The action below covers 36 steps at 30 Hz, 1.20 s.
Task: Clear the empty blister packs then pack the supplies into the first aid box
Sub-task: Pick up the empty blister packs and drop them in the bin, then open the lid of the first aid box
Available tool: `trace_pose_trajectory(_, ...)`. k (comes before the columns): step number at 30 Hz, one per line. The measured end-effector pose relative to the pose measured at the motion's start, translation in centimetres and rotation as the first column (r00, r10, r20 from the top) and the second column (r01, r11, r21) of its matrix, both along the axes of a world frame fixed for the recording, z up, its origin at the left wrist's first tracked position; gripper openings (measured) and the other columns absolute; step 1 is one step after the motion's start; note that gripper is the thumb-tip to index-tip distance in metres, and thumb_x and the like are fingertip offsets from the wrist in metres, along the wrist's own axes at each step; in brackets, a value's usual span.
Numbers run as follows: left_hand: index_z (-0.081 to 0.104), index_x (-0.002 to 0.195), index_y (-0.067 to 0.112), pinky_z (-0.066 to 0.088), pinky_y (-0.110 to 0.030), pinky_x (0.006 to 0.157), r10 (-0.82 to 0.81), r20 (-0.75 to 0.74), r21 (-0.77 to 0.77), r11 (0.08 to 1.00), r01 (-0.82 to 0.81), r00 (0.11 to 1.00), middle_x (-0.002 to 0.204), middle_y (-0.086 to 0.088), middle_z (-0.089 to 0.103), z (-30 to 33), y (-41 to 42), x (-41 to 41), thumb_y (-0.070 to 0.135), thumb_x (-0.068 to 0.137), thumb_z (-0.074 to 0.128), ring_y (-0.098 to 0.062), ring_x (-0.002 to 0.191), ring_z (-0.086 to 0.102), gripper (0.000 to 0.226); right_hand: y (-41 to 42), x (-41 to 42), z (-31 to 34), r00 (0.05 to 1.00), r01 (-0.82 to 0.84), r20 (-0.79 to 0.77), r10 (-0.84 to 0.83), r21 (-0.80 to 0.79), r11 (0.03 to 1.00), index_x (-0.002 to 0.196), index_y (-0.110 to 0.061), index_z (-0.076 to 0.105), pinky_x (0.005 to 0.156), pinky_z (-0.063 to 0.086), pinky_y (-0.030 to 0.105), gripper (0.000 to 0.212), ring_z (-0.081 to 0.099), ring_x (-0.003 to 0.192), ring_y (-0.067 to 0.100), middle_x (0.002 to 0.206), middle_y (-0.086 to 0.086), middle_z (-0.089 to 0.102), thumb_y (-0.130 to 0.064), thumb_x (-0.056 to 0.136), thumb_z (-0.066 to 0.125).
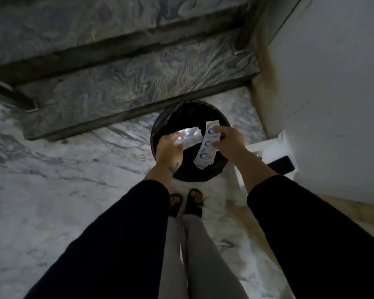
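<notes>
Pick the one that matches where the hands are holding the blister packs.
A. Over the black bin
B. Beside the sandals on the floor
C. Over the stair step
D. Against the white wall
A: the left hand and right hand each hold a blister pack, the clear pack and the printed strip, directly above the open black bin.

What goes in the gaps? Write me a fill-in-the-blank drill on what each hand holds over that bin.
1. Both hands hold their packs above the round black ____ on the marble floor.
2. The left hand grips a clear, crinkled ____ pack.
3. The white strip with blue marks is in the ____ hand.
4. Both sleeves are ____ in colour.

Missing words: bin; blister; right; black
</notes>
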<state>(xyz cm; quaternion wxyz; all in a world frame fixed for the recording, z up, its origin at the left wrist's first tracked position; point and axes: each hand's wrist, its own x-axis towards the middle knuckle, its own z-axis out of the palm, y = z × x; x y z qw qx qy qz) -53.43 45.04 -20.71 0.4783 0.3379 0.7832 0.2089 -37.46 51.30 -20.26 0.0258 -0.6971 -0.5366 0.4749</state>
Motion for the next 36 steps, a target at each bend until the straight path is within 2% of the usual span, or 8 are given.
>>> trace_pose_trajectory(2, 0.048, 0.139, 0.013, 0.04, -0.026, 0.092, -0.066, 0.005, -0.039, 0.997, 0.066, 0.998, 0.145, -0.008, 0.048, -3.0, 1.1, 0.0, 0.015, 0.097, 0.053, -0.027, 0.13, 0.049, 0.042, 0.7, -0.4, -3.2, 0.999, -0.032, -0.01, 0.032, -0.023, 0.999, 0.131, -0.02, 0.053, 0.069, 0.045, 0.01, 0.051, 0.061, 0.104, 0.021, 0.121, 0.005, 0.06, -0.009, 0.084, 0.068)
trace_pose_trajectory(5, 0.043, 0.143, 0.02, 0.046, -0.034, 0.098, -0.157, 0.022, -0.133, 0.978, 0.158, 0.987, 0.148, -0.005, 0.045, -5.7, 1.9, -0.5, 0.023, 0.098, 0.052, -0.026, 0.13, 0.049, 0.046, 0.7, -0.9, -6.3, 0.995, -0.091, -0.041, 0.087, -0.105, 0.99, 0.138, -0.024, 0.044, 0.089, 0.054, 0.033, 0.06, 0.058, 0.115, 0.026, 0.142, 0.005, 0.047, -0.008, 0.086, 0.066)
trace_pose_trajectory(10, 0.046, 0.139, 0.02, 0.046, -0.031, 0.095, -0.19, 0.083, -0.212, 0.956, 0.204, 0.978, 0.145, -0.006, 0.048, -5.4, 2.0, -1.7, 0.02, 0.098, 0.052, -0.023, 0.129, 0.049, 0.042, 0.0, -0.8, -6.3, 0.993, -0.107, 0.029, 0.113, -0.164, 0.981, 0.139, -0.023, 0.042, 0.086, 0.049, 0.032, 0.058, 0.06, 0.112, 0.029, 0.129, 0.009, 0.057, -0.013, 0.088, 0.065)
trace_pose_trajectory(14, 0.048, 0.138, 0.016, 0.043, -0.029, 0.097, -0.28, 0.041, -0.157, 0.946, 0.283, 0.959, 0.144, -0.006, 0.049, -1.7, 2.6, -1.7, 0.016, 0.098, 0.052, -0.023, 0.131, 0.048, 0.039, -0.4, -0.6, -2.5, 0.989, -0.133, 0.042, 0.14, -0.138, 0.981, 0.139, -0.024, 0.042, 0.077, 0.046, 0.027, 0.057, 0.06, 0.111, 0.026, 0.135, 0.01, 0.054, -0.011, 0.087, 0.063)
trace_pose_trajectory(18, 0.057, 0.128, 0.01, 0.046, -0.033, 0.102, -0.412, -0.034, -0.044, 0.911, 0.411, 0.91, 0.136, -0.011, 0.056, 3.9, 3.8, -0.7, 0.012, 0.096, 0.054, -0.028, 0.128, 0.052, 0.033, -0.9, 0.5, 4.3, 0.976, -0.174, 0.125, 0.178, -0.047, 0.984, 0.138, -0.023, 0.044, 0.095, 0.048, 0.033, 0.055, 0.054, 0.12, 0.028, 0.139, 0.01, 0.051, -0.012, 0.087, 0.06)
trace_pose_trajectory(26, 0.054, 0.131, 0.012, 0.043, -0.035, 0.105, -0.75, -0.191, 0.127, 0.62, 0.774, 0.633, 0.136, -0.008, 0.057, 18.3, 6.2, 6.8, 0.016, 0.094, 0.056, -0.026, 0.125, 0.053, 0.038, -4.3, 6.6, 19.8, 0.962, -0.101, 0.269, 0.052, 0.172, 0.98, 0.137, -0.022, 0.044, 0.1, 0.041, 0.031, 0.054, 0.049, 0.126, 0.028, 0.139, 0.01, 0.052, -0.017, 0.086, 0.062)
trace_pose_trajectory(30, 0.053, 0.134, 0.013, 0.041, -0.028, 0.099, -0.837, -0.29, 0.206, 0.419, 0.884, 0.464, 0.138, -0.006, 0.056, 23.8, 5.8, 13.5, 0.017, 0.093, 0.055, -0.023, 0.126, 0.053, 0.04, -7.7, 11.9, 25.2, 0.94, 0.034, 0.319, -0.125, 0.274, 0.961, 0.138, -0.024, 0.043, 0.106, 0.039, 0.034, 0.055, 0.044, 0.132, 0.027, 0.144, 0.009, 0.046, -0.014, 0.087, 0.06)
trace_pose_trajectory(36, 0.054, 0.134, 0.017, 0.043, -0.035, 0.105, -0.899, -0.367, 0.26, 0.148, 0.954, 0.239, 0.14, -0.005, 0.055, 28.4, 2.6, 24.3, 0.021, 0.094, 0.057, -0.023, 0.128, 0.052, 0.04, -15.2, 20.4, 30.3, 0.82, 0.249, 0.389, -0.419, 0.417, 0.874, 0.136, -0.025, 0.045, 0.107, 0.039, 0.036, 0.055, 0.044, 0.132, 0.027, 0.143, 0.007, 0.048, -0.016, 0.085, 0.062)
